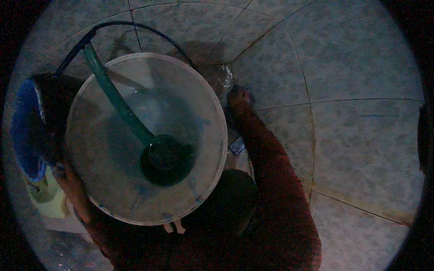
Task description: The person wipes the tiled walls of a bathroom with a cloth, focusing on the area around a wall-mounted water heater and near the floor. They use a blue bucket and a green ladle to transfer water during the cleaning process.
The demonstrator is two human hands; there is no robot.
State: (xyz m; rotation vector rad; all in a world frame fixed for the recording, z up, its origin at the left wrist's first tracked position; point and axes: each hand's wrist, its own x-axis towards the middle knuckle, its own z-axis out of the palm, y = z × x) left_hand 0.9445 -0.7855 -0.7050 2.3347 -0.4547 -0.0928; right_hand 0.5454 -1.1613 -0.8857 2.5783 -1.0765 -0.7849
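A large whitish tub (83, 180) of water stands in front of me. A green long-handled dipper (117, 101) leans in it, its cup near the middle and its handle over the far left rim. My left hand (70, 178) is at the tub's left side, near a blue bucket (26, 131); its fingers are lost in shadow. Past the tub's right side, my right hand (239, 97) is low by the wall corner, closed around a small dark bluish thing whose kind I cannot make out. White foam (227, 77) lies beside it.
A black hose-like curve (135, 23) arcs behind the tub. Pale yellow cloth-like material (49, 196) lies below the blue bucket. A small blue and white packet (236, 146) is between the tub and my right arm. Tiled surfaces (357, 131) rise at right. The light is dim.
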